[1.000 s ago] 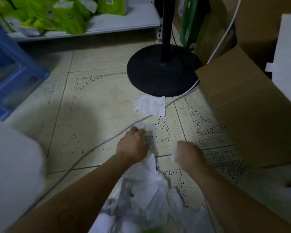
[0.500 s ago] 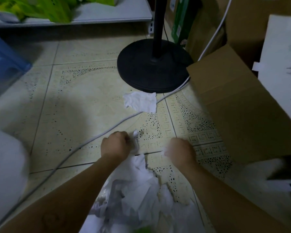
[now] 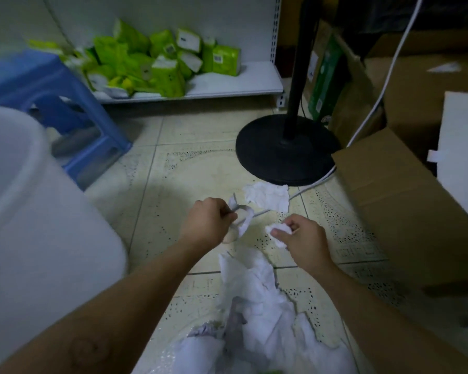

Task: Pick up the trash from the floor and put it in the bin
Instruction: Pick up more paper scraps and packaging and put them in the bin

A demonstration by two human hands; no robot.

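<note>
1. the black round fan base [image 3: 276, 155] stands on the tiled floor [image 3: 173, 190] and serves as the landmark. both hands hover just in front of it, toward the camera.
2. the left hand [image 3: 207, 224] is in front of the base and a little to its left. its fingers are curled and pinch a curled white paper strip [image 3: 245, 215], which loops out to the hand's right, off the floor.
3. the right hand [image 3: 308, 240] is straight in front of the base. its thumb and fingers are closed round a small crumpled tissue wad [image 3: 277, 230] that sticks out on its left side.
4. the two hands are near each other but apart, and the strip and the wad sit between them.
5. a flat white tissue [image 3: 268, 197] lies on the floor touching the base's front edge, just beyond both hands and held by neither.
6. a heap of white paper trash [image 3: 262, 314] lies further in front of the base, between the forearms.
7. the white bin [image 3: 52, 225] stands well to the base's left, beside the left forearm.
8. a white cable [image 3: 311, 184] runs along the base's front right edge.
9. a cardboard box [image 3: 403, 201] sits just right of the base. a blue stool [image 3: 46, 85] stands far to the base's left, and a shelf [image 3: 227, 85] with green packs [image 3: 152, 63] lies behind the base to its left.
</note>
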